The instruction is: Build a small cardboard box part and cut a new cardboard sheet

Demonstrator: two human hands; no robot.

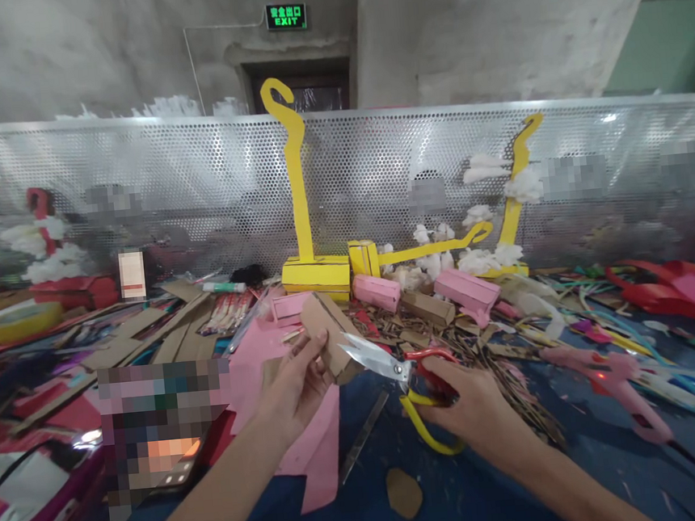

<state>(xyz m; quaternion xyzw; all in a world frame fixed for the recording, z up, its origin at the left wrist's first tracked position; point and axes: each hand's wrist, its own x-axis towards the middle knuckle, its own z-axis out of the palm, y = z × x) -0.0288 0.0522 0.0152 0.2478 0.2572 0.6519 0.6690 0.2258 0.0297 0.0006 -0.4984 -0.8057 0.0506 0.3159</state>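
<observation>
Between the thumb and fingers of my left hand (300,378) is a small brown cardboard box (330,335), held tilted above the table. My right hand (469,396) grips a pair of scissors (377,361) with one red and one yellow handle. Their blades are slightly apart and point left at the box's right side; whether they touch it I cannot tell. Pink sheet material (323,441) lies beneath my left hand. A round cardboard piece (404,492) and a steel ruler (366,436) rest on the blue table below the scissors.
Yellow hooked shapes on boxes (315,275) stand by the perforated metal screen (194,176). Pink boxes (465,289) and cardboard scraps (516,383) lie behind my right hand. A pink glue gun (626,382) with a cord lies right. Cardboard strips (177,332) and a purple container (46,506) are left.
</observation>
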